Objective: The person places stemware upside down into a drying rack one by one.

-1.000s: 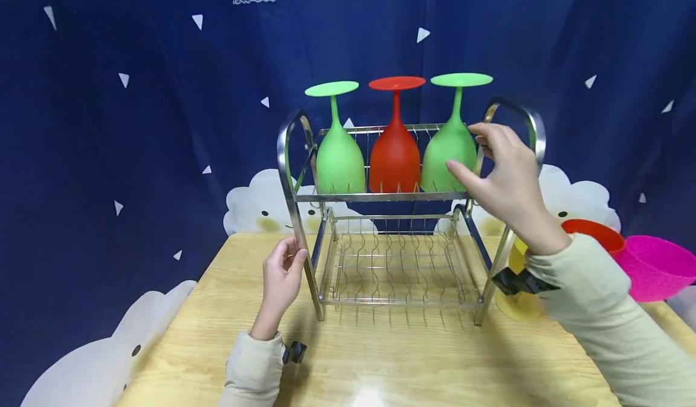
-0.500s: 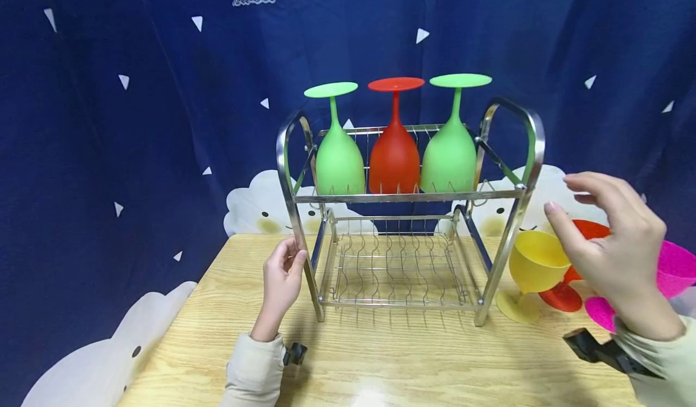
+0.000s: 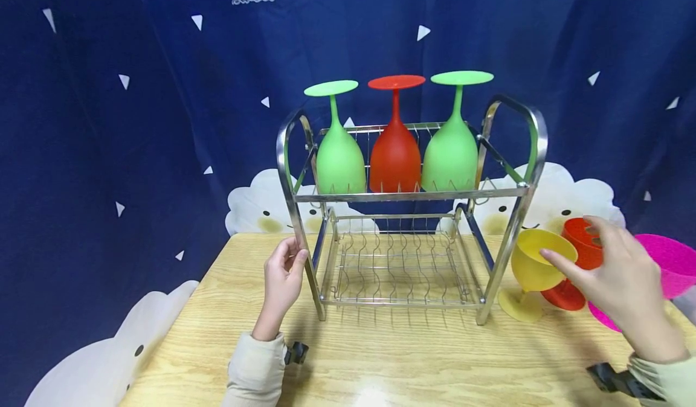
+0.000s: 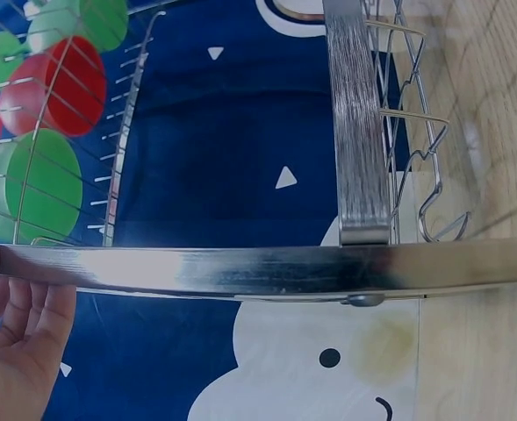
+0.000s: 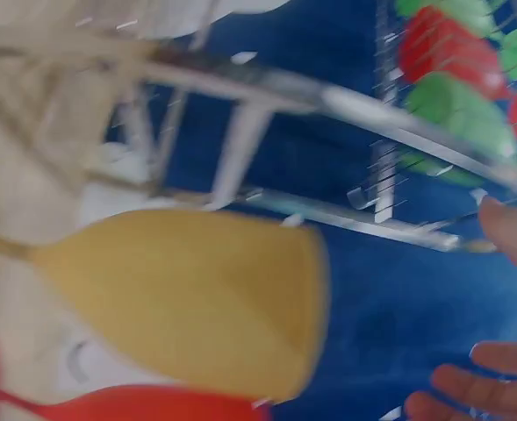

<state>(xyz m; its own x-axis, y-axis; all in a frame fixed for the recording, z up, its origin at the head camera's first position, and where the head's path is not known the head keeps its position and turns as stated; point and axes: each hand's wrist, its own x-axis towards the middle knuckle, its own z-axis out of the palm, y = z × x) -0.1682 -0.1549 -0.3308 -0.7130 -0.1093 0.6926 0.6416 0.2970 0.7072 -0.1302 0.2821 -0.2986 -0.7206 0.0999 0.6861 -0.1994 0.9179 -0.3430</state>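
Note:
A two-tier metal dish rack (image 3: 413,196) stands on the table, and my left hand (image 3: 284,274) holds its left front leg between thumb and fingers. On the upper tier sit a green goblet (image 3: 340,162), a red goblet (image 3: 395,159) and another green goblet (image 3: 450,159), all upside down. My right hand (image 3: 625,286) is at the right with thumb and fingers spread, holding nothing. Nearest to it is an upright yellow goblet (image 3: 535,268), its thumb overlapping the bowl in the head view. The right wrist view shows the yellow goblet (image 5: 188,298) blurred, apart from the fingertips.
Behind the right hand stand an upright red goblet (image 3: 582,244) and a pink goblet (image 3: 671,259), both partly hidden. The lower tier (image 3: 399,262) has wavy wire dividers. A blue curtain (image 3: 163,123) with white triangles and clouds hangs behind the wooden table (image 3: 217,328).
My right hand has left the right green goblet on the upper tier and moved right and down toward the upright goblets. The left hand has kept its hold on the rack leg.

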